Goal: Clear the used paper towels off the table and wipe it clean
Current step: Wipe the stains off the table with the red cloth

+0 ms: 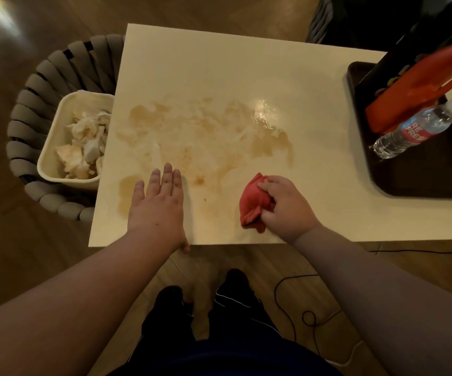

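A cream table [219,63] carries a wide brown wet stain [208,137] across its middle and front left. My right hand [284,204] grips a bunched red cloth [253,203] that rests on the table near the front edge, right of the stain. My left hand [159,199] lies flat on the table with fingers spread, at the stain's front left. Crumpled used paper towels [86,145] fill a cream bin [54,137] standing just off the table's left edge.
A dark tray [422,180] at the table's right holds an orange spray bottle [420,85] and a clear water bottle [414,128]. A woven grey chair [29,104] surrounds the bin. A black cable [298,308] runs over the wooden floor near my feet.
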A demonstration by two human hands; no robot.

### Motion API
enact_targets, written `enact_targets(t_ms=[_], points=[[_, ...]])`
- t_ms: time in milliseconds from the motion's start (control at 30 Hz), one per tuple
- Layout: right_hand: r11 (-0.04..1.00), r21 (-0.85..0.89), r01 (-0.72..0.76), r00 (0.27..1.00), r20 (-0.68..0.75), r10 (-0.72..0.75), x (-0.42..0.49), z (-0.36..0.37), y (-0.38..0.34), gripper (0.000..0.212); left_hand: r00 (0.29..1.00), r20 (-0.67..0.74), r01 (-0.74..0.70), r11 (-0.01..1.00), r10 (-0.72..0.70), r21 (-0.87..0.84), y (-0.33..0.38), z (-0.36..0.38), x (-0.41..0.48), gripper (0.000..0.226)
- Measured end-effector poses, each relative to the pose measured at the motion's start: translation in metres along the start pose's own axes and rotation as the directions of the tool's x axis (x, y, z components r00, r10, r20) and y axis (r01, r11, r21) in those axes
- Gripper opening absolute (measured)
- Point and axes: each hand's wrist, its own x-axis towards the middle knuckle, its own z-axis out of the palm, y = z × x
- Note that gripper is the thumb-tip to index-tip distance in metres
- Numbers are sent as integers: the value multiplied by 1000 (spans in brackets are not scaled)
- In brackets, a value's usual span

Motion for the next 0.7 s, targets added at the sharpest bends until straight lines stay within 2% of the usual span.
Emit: enact_targets(t_ms=[200, 400, 500, 700], points=[[984, -172, 45, 998, 48, -37, 3, 5, -21, 63, 999, -42, 0, 1000, -1, -26, -3, 6, -4, 150], [975, -109, 193, 973, 147, -176, -34, 56, -75, 57, 997, -73, 9, 996, -15, -83, -7, 9, -5, 138], [968, -100, 229, 966, 150, -213, -28, 68, -91, 56, 993, -118, 3, 996, -13, -87, -9, 13, -5, 126], [965, -110, 239, 963, 154, -221, -16, 69, -104, 58, 967, -252, -63, 994, 39, -86, -16, 27, -20, 120]])
